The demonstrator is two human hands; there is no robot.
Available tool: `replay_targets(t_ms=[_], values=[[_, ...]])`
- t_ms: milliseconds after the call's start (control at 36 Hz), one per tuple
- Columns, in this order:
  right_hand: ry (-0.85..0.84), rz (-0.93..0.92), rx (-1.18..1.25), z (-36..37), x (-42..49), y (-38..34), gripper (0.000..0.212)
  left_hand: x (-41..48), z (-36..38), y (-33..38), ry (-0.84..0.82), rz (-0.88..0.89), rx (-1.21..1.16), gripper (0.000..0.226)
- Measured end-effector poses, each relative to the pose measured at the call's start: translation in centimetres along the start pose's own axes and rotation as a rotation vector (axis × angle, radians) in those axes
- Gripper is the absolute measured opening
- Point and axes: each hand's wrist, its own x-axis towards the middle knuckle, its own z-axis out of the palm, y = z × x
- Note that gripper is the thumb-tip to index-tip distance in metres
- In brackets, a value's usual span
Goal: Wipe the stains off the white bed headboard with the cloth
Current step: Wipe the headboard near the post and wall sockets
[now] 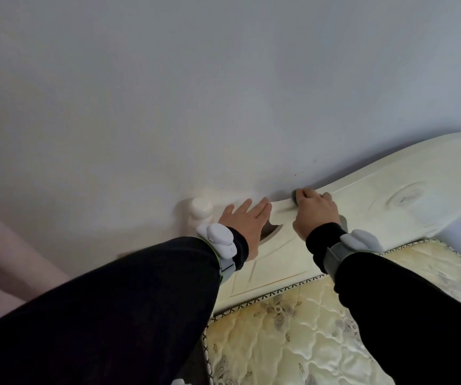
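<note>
1. Head view: the white headboard (376, 195) stands against the grey wall (223, 93). Its long top edge runs from the round bedpost knob (201, 208) on the left, up and away to the right.
2. The right hand (317, 211) is on that top edge. Its fingers are curled down over a dark cloth (294, 196) and press it onto the wood.
3. The left hand (244, 218) lies flat on the headboard near the knob. Its fingers are straight and it holds nothing. It looks like it is there to lean on.
4. The two hands are near each other but do not touch. The cloth is under the right hand, so I think the right hand does the wiping.
5. Most of the headboard lies to the right of the cloth, so the next wipe could slide that way along the edge.
6. Only a small bit of the cloth peeks out past the fingers; the rest is hidden.
7. I cannot see any stains clearly. The far right end of the headboard is cut off.
8. The patterned mattress (293, 329) lies below the arms.
</note>
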Motion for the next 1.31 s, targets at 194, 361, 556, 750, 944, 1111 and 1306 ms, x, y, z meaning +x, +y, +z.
replay_targets(t_ms=[194,361,556,750,944,1111,1306], values=[[-0.002,-0.161,0.035,1.8,-1.6,-1.3,0.078,-0.5,-0.1,0.0,-0.011,-0.008,0.017,0.097],[0.003,0.110,-0.018,0.4,-0.9,-1.4,0.044,-1.6,-0.1,0.0,0.118,0.033,0.096,0.084],[0.079,-0.125,0.357,-0.5,-3.7,-8.3,0.056,-5.4,-0.5,-0.8,0.039,0.085,0.247,0.020],[0.317,-0.464,0.371,-1.1,-3.9,-14.8,0.067,-8.8,1.4,-3.7,-0.054,-0.078,0.216,0.014],[0.389,-0.593,0.309,1.3,-5.8,-14.0,0.068,-10.0,1.3,-5.3,-0.032,-0.123,0.262,0.023],[0.260,-0.450,0.268,4.5,-8.1,-11.7,0.060,-10.6,3.3,-5.8,0.008,-0.129,0.210,0.021],[-0.172,-0.062,0.455,8.7,-11.8,-9.7,0.050,-10.9,7.6,-5.4,-0.014,-0.201,0.011,0.054]])
